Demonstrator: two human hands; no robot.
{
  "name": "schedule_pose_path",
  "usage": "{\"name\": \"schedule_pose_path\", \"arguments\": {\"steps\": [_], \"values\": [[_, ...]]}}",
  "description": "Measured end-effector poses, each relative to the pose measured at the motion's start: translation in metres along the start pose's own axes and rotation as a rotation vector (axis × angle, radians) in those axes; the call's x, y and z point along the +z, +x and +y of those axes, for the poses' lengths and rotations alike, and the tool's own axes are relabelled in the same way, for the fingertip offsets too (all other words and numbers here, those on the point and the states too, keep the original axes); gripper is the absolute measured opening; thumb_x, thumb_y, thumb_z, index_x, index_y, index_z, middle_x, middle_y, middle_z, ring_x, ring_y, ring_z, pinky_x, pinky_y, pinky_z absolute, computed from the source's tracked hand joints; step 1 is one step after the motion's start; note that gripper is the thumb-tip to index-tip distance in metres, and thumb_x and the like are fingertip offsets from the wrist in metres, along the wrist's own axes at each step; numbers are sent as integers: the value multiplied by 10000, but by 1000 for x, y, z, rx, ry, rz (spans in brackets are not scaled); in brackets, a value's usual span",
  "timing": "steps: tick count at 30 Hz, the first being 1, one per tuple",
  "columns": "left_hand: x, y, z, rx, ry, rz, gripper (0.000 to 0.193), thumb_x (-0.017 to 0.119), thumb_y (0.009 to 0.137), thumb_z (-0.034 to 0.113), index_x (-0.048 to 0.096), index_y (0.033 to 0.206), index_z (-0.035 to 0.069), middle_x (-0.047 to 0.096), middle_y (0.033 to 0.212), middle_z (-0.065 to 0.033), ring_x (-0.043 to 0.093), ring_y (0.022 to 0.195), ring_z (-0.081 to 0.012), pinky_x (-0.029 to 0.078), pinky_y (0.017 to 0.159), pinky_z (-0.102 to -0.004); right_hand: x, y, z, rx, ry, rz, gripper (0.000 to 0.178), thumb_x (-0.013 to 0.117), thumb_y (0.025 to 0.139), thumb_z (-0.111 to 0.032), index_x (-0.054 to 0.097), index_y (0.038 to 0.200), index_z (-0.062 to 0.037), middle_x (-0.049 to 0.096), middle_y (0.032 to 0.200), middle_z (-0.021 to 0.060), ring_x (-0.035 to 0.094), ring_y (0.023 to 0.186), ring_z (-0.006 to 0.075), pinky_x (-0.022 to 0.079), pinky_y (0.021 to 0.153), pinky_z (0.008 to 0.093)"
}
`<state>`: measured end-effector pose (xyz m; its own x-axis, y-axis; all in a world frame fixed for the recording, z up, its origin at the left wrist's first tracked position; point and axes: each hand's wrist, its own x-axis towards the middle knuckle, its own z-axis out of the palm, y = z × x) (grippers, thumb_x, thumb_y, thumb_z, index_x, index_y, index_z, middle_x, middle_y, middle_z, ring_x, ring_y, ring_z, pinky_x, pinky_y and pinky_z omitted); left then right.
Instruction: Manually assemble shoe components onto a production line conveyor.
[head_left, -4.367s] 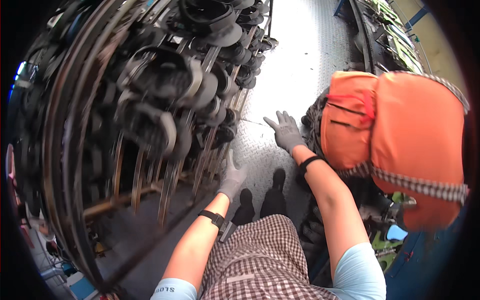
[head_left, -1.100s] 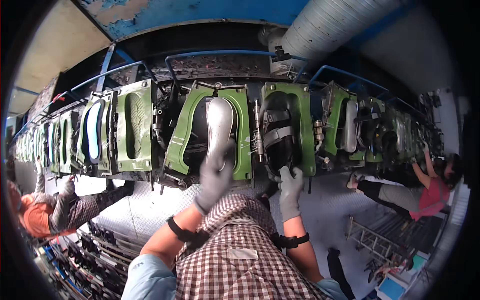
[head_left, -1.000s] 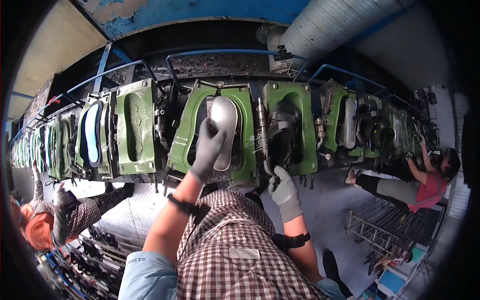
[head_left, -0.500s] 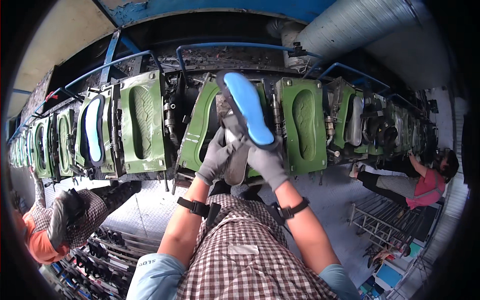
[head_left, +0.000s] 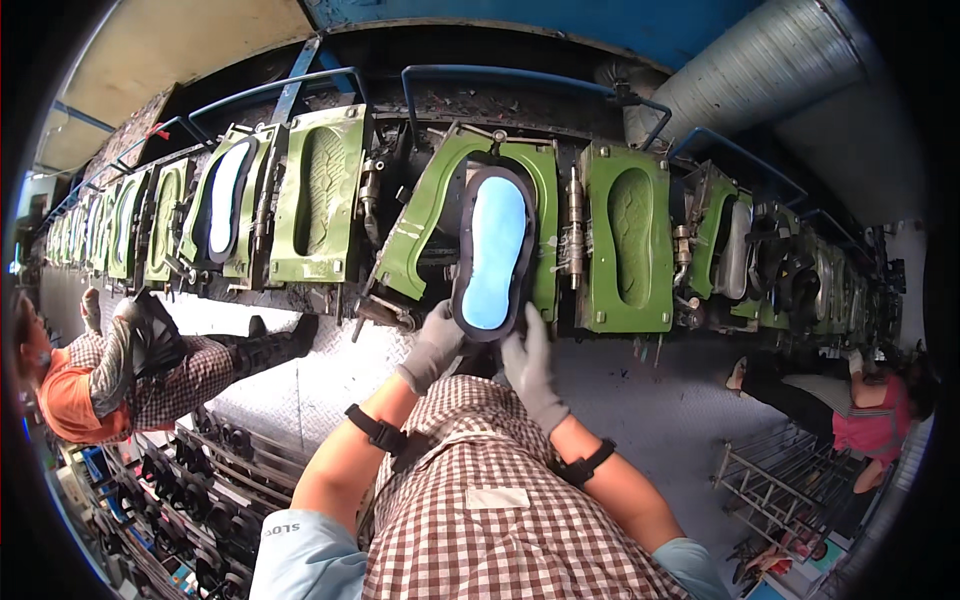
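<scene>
- At the far left, a co-worker in orange (head_left: 75, 395) holds something dark (head_left: 160, 338); we cannot make out its shape.
- Along the row on that side, a blue-faced piece with a black border (head_left: 229, 198) already sits in its green mould, no hand on it; we would count that station as further along than ours.
- Just right of it, a green mould half (head_left: 322, 195) shows its tread pattern.
- At our place, our left hand (head_left: 435, 348), in a grey glove, has its grip at the lower left rim of our blue-soled piece (head_left: 495, 250); we cannot tell whether the fingers close on it.
- That piece stands over the opening of the green frame (head_left: 544, 195), blue face up. Placing looks largely done to us; how firmly it is seated is hidden.
- Our right hand (head_left: 533, 368) mirrors the left, its grip partly curled at the lower right rim; its hold is unclear too. Letting go is not yet done.
- Next, the open mould half (head_left: 628, 240) still lies apart from our piece, tread showing.
- Farther right, a grey metal last (head_left: 735, 250) shows uncovered; that station seems less advanced.
</scene>
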<state>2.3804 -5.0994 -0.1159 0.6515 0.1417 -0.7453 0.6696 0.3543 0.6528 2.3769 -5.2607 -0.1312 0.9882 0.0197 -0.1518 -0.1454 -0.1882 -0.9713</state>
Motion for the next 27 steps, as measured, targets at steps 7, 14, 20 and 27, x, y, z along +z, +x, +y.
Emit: {"name": "schedule_pose_path", "arguments": {"steps": [7,14,20,27], "values": [[-20,14,-31,186,-313,-231,907,567,809,-140,235,1609,131,475,1514,-126,542,1323,-232,553,1001,-366,19,0,36,357,357,-244,368,471,1017,-33,480,1383,13,660,1142,174,665,1080,245,518,923,358],[-20,82,-69,467,1015,-225,853,662,931,328,211,1597,46,535,1432,-277,487,1367,-444,420,1114,-438,24,63,-32,-599,-768,-180,664,641,942,-369,450,1526,-118,376,1606,138,284,1496,408,232,1217,551],[6,10,35,646,438,80,762,606,949,215,244,1583,-2,415,1515,-313,437,1421,-363,384,1145,-405,4,85,-46,-475,-633,147,461,653,935,-139,524,1368,-46,598,1296,221,614,1149,400,508,964,456],[20,108,100,273,-142,-361,551,729,939,280,544,1378,5,677,1183,-92,649,1027,-159,539,891,-319,26,108,-48,220,-612,-70,538,707,875,-177,490,1330,12,689,961,190,680,810,314,540,733,439]]}}
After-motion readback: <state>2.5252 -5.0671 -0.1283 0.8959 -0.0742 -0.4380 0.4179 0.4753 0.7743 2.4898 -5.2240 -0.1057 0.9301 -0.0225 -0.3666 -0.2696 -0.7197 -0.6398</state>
